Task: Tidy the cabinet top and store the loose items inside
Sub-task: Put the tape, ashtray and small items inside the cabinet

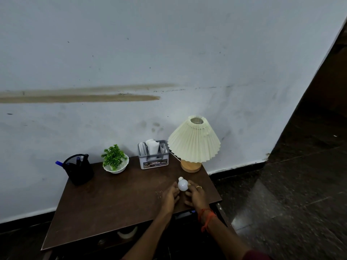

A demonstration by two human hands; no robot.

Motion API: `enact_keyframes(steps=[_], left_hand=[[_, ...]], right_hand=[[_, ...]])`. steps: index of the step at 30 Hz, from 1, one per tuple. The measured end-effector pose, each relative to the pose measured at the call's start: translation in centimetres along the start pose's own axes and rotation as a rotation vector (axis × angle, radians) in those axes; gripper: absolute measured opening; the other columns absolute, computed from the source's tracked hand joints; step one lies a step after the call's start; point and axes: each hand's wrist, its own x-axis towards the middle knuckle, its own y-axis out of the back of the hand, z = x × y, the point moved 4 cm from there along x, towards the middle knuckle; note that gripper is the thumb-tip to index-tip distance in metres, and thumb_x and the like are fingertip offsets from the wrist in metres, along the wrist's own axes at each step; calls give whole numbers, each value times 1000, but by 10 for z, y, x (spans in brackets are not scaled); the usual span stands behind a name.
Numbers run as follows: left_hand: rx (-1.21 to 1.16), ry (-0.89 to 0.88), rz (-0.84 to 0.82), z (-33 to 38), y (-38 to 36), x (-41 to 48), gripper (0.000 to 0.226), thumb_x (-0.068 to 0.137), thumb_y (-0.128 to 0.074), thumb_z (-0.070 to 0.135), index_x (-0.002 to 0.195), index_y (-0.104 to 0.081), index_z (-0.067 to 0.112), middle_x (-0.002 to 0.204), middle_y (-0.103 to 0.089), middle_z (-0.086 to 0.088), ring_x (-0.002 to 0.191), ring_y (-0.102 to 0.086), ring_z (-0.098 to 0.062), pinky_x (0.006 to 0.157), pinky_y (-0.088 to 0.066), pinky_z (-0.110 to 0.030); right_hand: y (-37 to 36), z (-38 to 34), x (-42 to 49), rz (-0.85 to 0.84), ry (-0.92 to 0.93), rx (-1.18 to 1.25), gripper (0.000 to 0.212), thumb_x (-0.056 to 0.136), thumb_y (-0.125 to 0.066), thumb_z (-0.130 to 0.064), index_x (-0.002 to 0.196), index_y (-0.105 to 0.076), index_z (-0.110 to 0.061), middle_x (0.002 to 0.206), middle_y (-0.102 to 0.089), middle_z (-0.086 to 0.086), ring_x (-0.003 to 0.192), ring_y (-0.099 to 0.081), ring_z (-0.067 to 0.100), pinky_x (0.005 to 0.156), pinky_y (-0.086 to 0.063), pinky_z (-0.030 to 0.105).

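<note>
A white light bulb (182, 184) sits low over the right front part of the dark brown cabinet top (112, 203), its socket end pointing away from me. My left hand (170, 197) holds it from the left with its fingertips. My right hand (196, 194), with a ring and a red wrist thread, holds it from the right with curled fingers. Whether the bulb touches the wood I cannot tell.
Along the wall stand a black mesh pen holder (79, 169), a small green plant in a white bowl (115, 161), a grey organiser box with papers (153, 156) and a pleated cream lamp (194, 142). Below the front edge a drawer (185, 214) looks open, with a white item (127, 234) lower down.
</note>
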Motion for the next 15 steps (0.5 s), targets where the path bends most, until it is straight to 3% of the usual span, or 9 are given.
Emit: enact_keyframes(steps=[5, 9, 12, 15], left_hand=[[-29, -38, -15, 7, 13, -46, 32, 98, -37, 6, 122, -57, 8, 78, -69, 7, 73, -65, -8, 56, -52, -14], [-26, -67, -24, 6, 31, -79, 29, 99, -37, 9, 115, -60, 12, 84, -72, 7, 80, -67, -8, 65, -53, -18], [-35, -80, -8, 3, 48, -100, 28, 98, -39, 10, 112, -62, 15, 95, -68, 1, 92, -63, -14, 78, -51, -24], [-42, -81, 14, 1, 60, -115, 28, 97, -39, 7, 102, -65, 15, 96, -69, 0, 93, -63, -16, 81, -50, -25]], right_hand=[[-4, 3, -36, -18, 30, 66, 28, 96, -46, -12, 123, -55, -11, 117, -63, 15, 91, -64, 22, 59, -52, 28], [-9, 8, -65, -17, 34, 58, 19, 95, -49, -16, 110, -60, -17, 107, -66, 10, 92, -66, 24, 65, -52, 30], [-14, 17, -83, -34, 39, 13, 20, 92, -51, -20, 108, -63, -20, 110, -68, 8, 99, -67, 25, 69, -53, 33], [-20, 23, -105, -61, 32, 35, 20, 94, -49, -15, 109, -62, -16, 109, -67, 10, 98, -66, 24, 68, -52, 32]])
